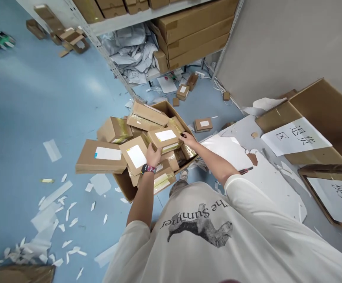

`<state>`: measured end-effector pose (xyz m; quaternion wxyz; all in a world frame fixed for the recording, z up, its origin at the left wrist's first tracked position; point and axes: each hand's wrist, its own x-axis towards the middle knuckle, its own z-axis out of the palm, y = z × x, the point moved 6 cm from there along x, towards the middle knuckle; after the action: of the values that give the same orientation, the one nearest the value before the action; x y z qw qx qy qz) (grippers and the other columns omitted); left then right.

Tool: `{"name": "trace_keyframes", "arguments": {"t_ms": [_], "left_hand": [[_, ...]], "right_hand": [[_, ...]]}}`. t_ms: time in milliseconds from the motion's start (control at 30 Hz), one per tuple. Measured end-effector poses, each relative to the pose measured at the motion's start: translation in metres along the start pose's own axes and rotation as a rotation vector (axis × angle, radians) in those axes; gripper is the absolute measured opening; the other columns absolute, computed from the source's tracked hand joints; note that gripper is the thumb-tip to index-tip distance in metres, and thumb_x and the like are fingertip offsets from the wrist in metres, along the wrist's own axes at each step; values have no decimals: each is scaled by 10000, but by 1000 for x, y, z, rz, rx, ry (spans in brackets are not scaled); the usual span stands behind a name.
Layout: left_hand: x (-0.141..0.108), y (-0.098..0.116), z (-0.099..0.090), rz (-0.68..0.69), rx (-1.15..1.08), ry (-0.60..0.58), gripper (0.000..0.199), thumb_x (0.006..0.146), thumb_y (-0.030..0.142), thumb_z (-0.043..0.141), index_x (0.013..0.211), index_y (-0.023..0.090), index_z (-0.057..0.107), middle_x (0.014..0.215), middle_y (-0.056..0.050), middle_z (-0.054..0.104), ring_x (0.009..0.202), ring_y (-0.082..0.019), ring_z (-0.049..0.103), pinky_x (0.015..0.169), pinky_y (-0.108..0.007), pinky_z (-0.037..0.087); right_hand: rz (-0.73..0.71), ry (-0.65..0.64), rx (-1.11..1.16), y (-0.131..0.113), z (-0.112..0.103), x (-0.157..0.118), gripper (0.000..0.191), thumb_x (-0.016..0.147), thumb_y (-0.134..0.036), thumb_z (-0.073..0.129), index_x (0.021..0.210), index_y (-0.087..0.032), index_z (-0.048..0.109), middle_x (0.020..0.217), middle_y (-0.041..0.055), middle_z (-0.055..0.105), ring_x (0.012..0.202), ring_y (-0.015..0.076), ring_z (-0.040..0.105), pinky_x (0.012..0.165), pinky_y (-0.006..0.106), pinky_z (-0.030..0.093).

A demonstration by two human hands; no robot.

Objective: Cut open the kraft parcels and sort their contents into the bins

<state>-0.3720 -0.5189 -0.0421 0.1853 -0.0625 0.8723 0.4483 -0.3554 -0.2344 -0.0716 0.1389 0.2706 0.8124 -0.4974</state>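
1. Between the two hands, a kraft-paper parcel (164, 138) with a blank white label lies tilted, its long axis running across the view from the left hand (153, 154) toward the right hand (189, 139).
2. At the parcel's far right corner, the right hand's fingers (183, 136) curl over in a pinch; the left hand's fingers meet its near edge, too hidden to tell whether they grip.
3. Under the fingers, an open cardboard carton (125, 185) holds more taped parcels, heaped past its rim.
4. Left of the fingers, a larger parcel (101, 157) carries a white label with a small blue mark, unreadable.
5. Right of the fingers, a paper sign (295, 136) on a cardboard box (315, 110) reads 退货区, "returns area"; a second sign (337, 198) below it is too skewed to read surely.
6. Behind the wrists, a shirt (197, 232) shows "The Summer" upside down in this view.
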Motion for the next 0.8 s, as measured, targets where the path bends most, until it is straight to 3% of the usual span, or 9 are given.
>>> {"name": "trace_keyframes", "arguments": {"t_ms": [133,267,367,467,533,600,700,800], "left_hand": [[-6,-8,10,-28,35,67,948,1077,464,688,1875,76,355,1894,-266,474,1773,-429,467,1486,-560,340],[-15,-8,13,-14,9,75,980,1089,483,691,1917,157,279,1923,-226,441,1823,-454,363,1483,-619,345],[-22,5,20,54,-56,19,967,1154,531,582,1947,197,142,1950,-192,400,1819,-391,387,1463,-544,405],[-34,30,35,157,-213,110,890,1152,525,615,1906,209,262,1912,-198,455,1744,-346,510,1441,-505,443],[-45,51,62,228,-361,117,867,1076,482,776,1821,213,422,1854,-204,535,1693,-346,569,1422,-510,471],[-58,73,105,266,-470,44,817,1011,420,872,1729,214,542,1803,-197,598,1660,-329,605,1410,-487,487],[-85,103,187,242,-497,-120,751,982,341,904,1664,218,614,1710,-199,680,1606,-326,651,1382,-498,517],[-119,128,270,189,-459,-277,781,995,270,871,1716,233,572,1718,-197,680,1600,-315,660,1341,-475,552]], "right_hand": [[144,-45,160,11,30,10,442,1083,-369,730,1517,-287,760,1363,60,891,1273,288,799,1123,420,639],[148,-6,209,15,38,4,449,1071,-299,735,1518,-285,769,1478,30,856,1282,245,796,1104,331,628],[89,42,249,18,20,-6,523,1076,-315,727,1599,-312,738,1488,12,847,1265,231,797,1127,317,620],[-22,146,333,30,-25,-24,572,1058,-373,745,1627,-310,740,1443,22,859,1239,249,795,1155,357,622],[-98,268,407,48,-69,-43,594,1022,-422,772,1600,-287,770,1467,44,849,1281,274,781,1200,399,611],[-104,411,454,78,-118,-68,608,973,-434,779,1557,-266,801,1507,69,833,1345,293,755,1246,436,590],[-32,575,421,138,-190,-110,619,932,-414,743,1518,-229,818,1568,132,801,1391,312,732,1292,489,556],[14,668,313,200,-252,-149,616,961,-468,682,1517,-237,813,1462,161,834,1276,309,761,1166,501,634]]}}
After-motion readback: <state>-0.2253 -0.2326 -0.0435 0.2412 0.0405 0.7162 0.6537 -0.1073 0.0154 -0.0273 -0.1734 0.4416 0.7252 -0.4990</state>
